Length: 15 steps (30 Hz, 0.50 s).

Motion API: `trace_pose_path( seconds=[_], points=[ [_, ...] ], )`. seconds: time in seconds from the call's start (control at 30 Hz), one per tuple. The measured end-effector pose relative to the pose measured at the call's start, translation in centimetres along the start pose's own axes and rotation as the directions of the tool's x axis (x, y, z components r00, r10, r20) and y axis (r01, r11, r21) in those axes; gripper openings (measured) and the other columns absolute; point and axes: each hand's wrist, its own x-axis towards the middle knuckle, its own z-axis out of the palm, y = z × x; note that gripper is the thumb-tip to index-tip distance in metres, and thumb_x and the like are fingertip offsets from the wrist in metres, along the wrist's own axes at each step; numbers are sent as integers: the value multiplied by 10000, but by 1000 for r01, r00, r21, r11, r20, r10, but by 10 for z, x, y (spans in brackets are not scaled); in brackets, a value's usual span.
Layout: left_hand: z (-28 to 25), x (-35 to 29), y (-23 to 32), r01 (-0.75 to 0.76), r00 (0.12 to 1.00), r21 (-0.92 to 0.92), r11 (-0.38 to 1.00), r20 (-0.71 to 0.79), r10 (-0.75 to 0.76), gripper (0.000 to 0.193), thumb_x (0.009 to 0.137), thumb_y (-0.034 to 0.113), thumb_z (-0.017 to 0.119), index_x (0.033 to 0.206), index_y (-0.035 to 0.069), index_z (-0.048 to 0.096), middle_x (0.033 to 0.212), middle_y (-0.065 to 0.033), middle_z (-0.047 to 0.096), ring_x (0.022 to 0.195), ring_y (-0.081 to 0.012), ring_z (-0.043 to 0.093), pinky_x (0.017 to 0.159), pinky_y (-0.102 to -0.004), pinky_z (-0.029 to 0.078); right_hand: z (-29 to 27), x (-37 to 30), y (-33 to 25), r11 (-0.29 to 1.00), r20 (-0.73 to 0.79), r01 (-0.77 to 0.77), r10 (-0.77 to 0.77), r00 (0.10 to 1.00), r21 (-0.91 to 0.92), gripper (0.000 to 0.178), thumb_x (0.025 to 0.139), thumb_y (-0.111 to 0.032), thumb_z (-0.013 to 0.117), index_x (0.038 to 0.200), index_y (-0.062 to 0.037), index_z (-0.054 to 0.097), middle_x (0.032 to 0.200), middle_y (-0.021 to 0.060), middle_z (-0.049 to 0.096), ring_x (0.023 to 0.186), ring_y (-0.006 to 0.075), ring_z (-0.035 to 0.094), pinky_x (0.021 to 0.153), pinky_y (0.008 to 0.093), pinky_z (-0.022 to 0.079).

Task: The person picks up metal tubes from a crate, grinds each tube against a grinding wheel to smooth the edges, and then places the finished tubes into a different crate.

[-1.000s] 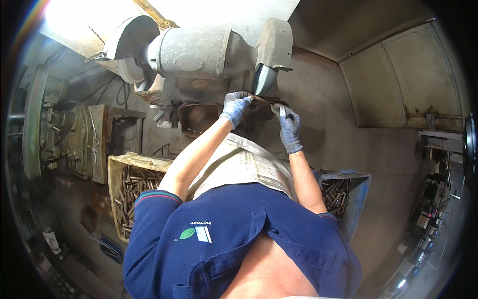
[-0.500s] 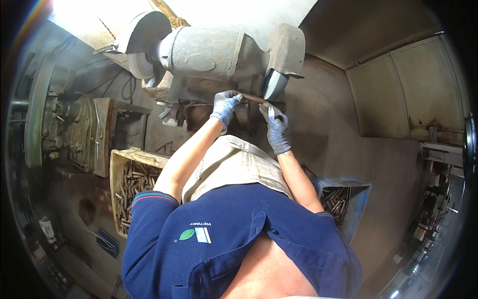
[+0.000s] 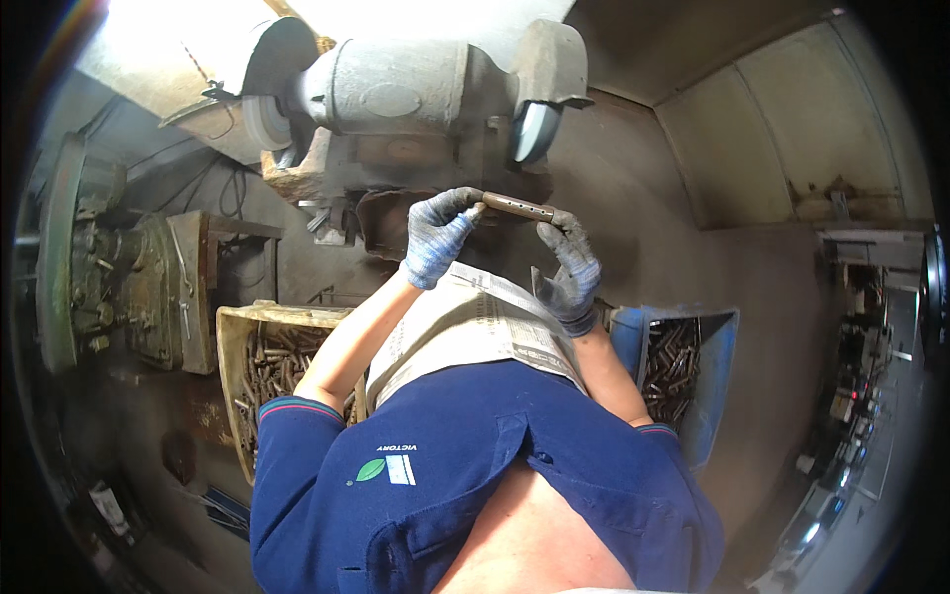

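Observation:
A brown metal tube [image 3: 517, 206] with a row of small holes along its side is held level between my gloved hands. My left hand [image 3: 437, 238] pinches its left end. On the other end are the fingertips of my right hand [image 3: 572, 272]. Beyond the tube stands a grey bench grinder [image 3: 401, 89]. Its right grinding wheel [image 3: 536, 132] shows below the guard, apart from the tube. A second, paler wheel [image 3: 265, 124] is on the grinder's left side.
To my left, a yellowish crate [image 3: 230, 346] holds many metal tubes. A blue crate [image 3: 711, 396] with similar pieces stands to my right. Newspaper [image 3: 475, 322] covers my lap. A greenish machine [image 3: 129, 277] is at the far left. Pale panels [image 3: 782, 139] line the far right.
Both hands have drawn the tube back from the right grinding wheel, toward me. Its row of holes now shows. The view has shifted a little.

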Motion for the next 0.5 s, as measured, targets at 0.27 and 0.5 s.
trace_pose_path(
  seconds=[0.27,0.5],
  points=[
    [8,-11,-6,72,963,59,996,257,-85,188,836,32,618,1003,-54,615,846,-83,662,750,-117,619,685,-247,514,-78,-48,-53,931,-114,-323,307,945,-170,446,791,-304,676,1068,37,599,1098,188,564,1033,297,549,885,376,434],
    [-80,-36,-28,156,986,107,982,-83,-147,204,835,116,625,977,-29,643,830,-41,644,709,-91,589,648,-214,485,-207,-202,-45,552,-445,-606,411,796,-573,227,818,-70,618,995,73,609,1027,162,595,966,235,560,857,330,454]
  ],
)
